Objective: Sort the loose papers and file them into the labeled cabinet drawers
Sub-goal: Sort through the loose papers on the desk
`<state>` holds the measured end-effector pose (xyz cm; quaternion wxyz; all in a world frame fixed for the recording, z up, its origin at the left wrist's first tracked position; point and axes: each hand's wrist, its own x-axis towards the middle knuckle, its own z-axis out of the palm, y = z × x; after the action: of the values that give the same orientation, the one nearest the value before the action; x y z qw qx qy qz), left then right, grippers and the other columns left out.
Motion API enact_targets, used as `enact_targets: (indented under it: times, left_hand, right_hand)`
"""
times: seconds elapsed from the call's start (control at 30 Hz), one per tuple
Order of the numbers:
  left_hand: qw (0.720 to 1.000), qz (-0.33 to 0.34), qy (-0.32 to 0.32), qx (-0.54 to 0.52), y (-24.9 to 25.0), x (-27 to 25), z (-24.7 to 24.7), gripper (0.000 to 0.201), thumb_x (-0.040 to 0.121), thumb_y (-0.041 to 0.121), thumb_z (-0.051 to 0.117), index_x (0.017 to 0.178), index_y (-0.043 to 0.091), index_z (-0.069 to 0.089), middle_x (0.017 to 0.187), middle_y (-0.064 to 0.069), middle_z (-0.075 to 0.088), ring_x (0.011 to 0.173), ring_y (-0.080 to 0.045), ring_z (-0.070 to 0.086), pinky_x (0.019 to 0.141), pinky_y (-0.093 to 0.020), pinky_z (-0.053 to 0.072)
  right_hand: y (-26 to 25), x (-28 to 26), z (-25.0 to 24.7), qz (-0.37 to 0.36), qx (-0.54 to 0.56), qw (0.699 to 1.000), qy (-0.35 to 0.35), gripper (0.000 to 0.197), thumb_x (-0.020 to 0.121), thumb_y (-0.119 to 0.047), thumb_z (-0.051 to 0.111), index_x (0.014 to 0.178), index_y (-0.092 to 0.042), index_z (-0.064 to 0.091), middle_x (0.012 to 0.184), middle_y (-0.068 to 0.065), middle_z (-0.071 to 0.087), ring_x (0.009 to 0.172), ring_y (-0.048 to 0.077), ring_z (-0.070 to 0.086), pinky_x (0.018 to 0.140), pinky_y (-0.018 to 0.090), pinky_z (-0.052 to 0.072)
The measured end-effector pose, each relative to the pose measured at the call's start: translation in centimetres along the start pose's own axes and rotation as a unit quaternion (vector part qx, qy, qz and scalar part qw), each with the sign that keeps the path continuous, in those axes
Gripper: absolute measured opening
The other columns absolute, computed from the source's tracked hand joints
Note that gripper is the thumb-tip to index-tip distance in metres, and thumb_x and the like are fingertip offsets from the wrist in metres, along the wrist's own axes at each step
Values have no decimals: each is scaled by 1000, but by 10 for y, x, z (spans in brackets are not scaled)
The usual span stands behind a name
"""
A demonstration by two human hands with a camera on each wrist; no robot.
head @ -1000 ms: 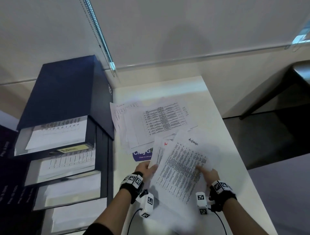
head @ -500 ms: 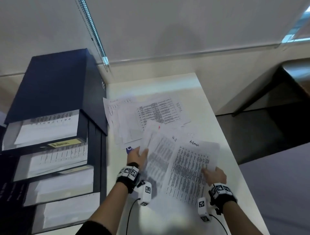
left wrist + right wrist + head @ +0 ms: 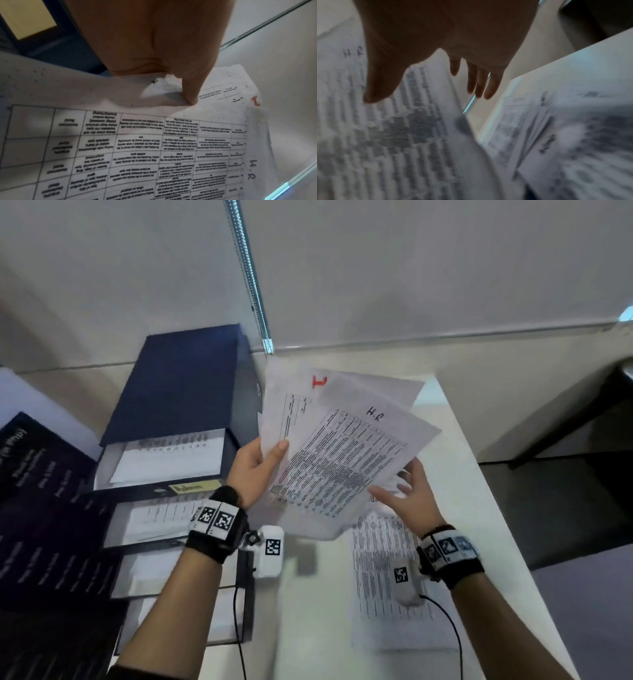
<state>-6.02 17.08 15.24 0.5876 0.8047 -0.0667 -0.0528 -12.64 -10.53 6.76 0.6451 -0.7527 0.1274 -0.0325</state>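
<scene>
Fingers of the left hand (image 3: 255,465) curl behind a fanned sheaf of white printed papers (image 3: 337,453), thumb pinching its front edge; the right hand (image 3: 409,496) spreads its fingers (image 3: 471,81) loosely at the sheaf's lower right edge, gripping nothing. The sheaf is lifted above the white table (image 3: 479,501), long axis tilted toward one o'clock, its top sheet marked "H.R". At nine o'clock stands the dark blue drawer cabinet (image 3: 178,385), drawers pulled out and holding sheets, the top one with a yellow label (image 3: 195,487). Another printed sheet (image 3: 380,587) lies flat at five o'clock, partly covered by the right wrist.
</scene>
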Motion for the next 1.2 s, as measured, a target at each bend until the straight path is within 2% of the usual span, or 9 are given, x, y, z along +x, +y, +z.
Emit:
enact_targets:
  times: [0.17, 0.3, 0.53, 0.73, 0.8, 0.9, 1.0, 1.1, 1.2]
  left_hand:
    - [998, 7, -44, -44, -2, -34, -34, 28, 99, 31, 52, 124, 23, 59, 112, 14, 68, 103, 7, 62, 80, -8, 50]
    - [998, -2, -48, -27, -17, -63, -63, 36, 87, 47, 63, 119, 32, 56, 114, 11, 67, 104, -4, 65, 85, -27, 54]
    - [998, -10, -21, -55, -51, -106, -106, 42, 85, 31, 73, 122, 15, 59, 115, 2, 70, 107, -11, 66, 97, -40, 53]
    - [992, -21, -85, -94, -62, -126, -96, 43, 86, 36, 69, 122, 16, 57, 119, 3, 69, 108, -5, 65, 96, -29, 52]
    - [991, -36, -100, -86, -60, -131, -87, 36, 85, 31, 71, 116, 21, 55, 113, 5, 68, 102, -3, 65, 87, -21, 54]
    - [985, -43, -134, -99, -66, -140, -71, 49, 77, 28, 80, 119, 25, 55, 118, 2, 67, 110, -15, 65, 92, -37, 55]
    - [987, -33, -142, -65, -82, -149, -54, 48, 78, 32, 79, 121, 26, 57, 115, 8, 69, 106, -7, 66, 93, -35, 53]
    - [992, -56, -111, -33, -90, -157, -45, 27, 88, 30, 69, 114, 26, 62, 109, 10, 70, 101, -7, 67, 93, -38, 55]
    - [994, -76, -74, -26, -88, -161, -43, 26, 97, 33, 56, 116, 17, 65, 109, 2, 71, 101, -14, 67, 90, -41, 56]
  right_hand:
    - [-49, -26, 47, 5, 61, 996, -57, 53, 80, 2, 73, 127, -10, 52, 117, 4, 69, 106, 21, 68, 88, 42, 58]
    - [-68, -58, 89, -29, 65, 997, -24, 46, 82, 16, 55, 121, -8, 53, 106, 5, 70, 90, 11, 70, 65, 19, 56]
    - [-82, -94, 126, -115, 106, 987, 25, 51, 76, 28, 49, 109, -9, 58, 101, 5, 68, 94, 11, 67, 82, 22, 56]
    - [-67, -118, 119, -106, 93, 988, 70, 46, 67, 8, 58, 112, 3, 52, 94, 11, 67, 82, 10, 68, 67, 21, 56]
    - [-51, -121, 113, -77, 110, 987, 93, 38, 73, 16, 54, 109, 3, 55, 90, 10, 67, 79, 12, 68, 66, 23, 56]
    - [-11, -127, 99, 13, 117, 988, 99, 25, 79, 17, 51, 97, 3, 60, 81, 8, 67, 74, 21, 62, 67, 32, 50]
    - [16, -142, 93, 85, 63, 991, 86, 25, 80, 19, 51, 85, -4, 59, 75, 5, 64, 75, 23, 56, 68, 35, 46]
    - [23, -151, 97, 86, 69, 992, 58, 29, 79, 17, 52, 98, -3, 63, 86, 9, 70, 80, 26, 62, 72, 35, 52]
    - [13, -151, 102, 78, 58, 994, 43, 30, 72, -3, 67, 101, 5, 65, 89, 10, 73, 80, 26, 69, 65, 29, 56]
